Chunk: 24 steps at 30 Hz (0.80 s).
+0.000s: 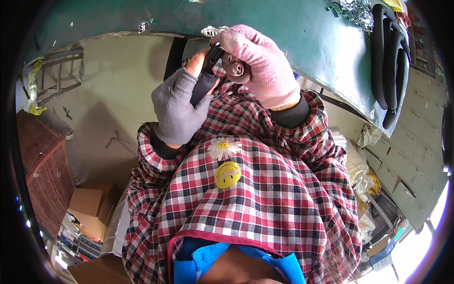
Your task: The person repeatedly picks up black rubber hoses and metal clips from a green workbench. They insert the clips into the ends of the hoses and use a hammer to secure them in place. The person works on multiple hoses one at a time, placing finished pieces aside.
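Just in front of the table edge, both my hands come together around a small glossy black piece (214, 57); its exact kind does not show. My left hand (178, 106), in a grey glove with bare fingertips, is closed around its lower part, where a dull black sleeve-like section (203, 87) lies against the palm. My right hand (262, 61), in a pink knitted glove with greyish-brown fingertips, is curled at the upper end of the black piece. The right fingers partly hide the grip. A small crumpled whitish scrap (211, 31) lies on the table beside the right fingers.
The green table (118, 16) stretches across the front. On its right lie black foam-like tubes (378, 61) and a pile of shiny metal bits (358, 13). A wooden cabinet (45, 175) and cardboard box (92, 208) stand at left; grey drawers (402, 142) and plastic bags (357, 165) at right.
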{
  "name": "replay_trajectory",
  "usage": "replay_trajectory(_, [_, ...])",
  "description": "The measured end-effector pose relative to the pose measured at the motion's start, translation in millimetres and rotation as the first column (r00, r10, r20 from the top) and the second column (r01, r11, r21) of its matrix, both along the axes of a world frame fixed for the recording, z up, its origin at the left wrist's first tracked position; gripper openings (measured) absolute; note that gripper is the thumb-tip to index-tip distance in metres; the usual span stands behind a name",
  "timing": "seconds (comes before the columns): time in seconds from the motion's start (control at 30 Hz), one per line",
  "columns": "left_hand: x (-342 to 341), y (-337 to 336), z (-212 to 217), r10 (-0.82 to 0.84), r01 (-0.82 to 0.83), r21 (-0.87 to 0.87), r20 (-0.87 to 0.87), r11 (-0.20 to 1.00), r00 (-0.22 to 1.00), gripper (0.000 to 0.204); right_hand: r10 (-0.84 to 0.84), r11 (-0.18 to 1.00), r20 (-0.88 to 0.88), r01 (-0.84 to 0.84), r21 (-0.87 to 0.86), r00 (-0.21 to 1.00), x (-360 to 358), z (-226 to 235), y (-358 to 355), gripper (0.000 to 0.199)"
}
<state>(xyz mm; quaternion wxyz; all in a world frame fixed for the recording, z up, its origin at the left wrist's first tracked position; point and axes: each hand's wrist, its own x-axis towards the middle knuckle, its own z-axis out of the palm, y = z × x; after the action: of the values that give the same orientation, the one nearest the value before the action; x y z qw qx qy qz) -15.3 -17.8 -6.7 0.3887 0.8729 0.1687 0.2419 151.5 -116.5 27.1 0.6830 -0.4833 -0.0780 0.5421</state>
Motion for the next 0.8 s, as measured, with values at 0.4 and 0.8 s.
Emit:
replay_trajectory(0.4, [9,10,7,0.013,-0.023,0.074,0.128,0.997,0.992,0.073,0.065,0.959,-0.279,0.017,0.282,0.958,1,-7,4,0.023])
replay_trajectory(0.8, [15,0,18,-0.171,0.158,0.088,0.164,0.983,0.972,0.074,0.008,0.950,0.954,0.296,-0.101,0.299,29,21,18,0.015])
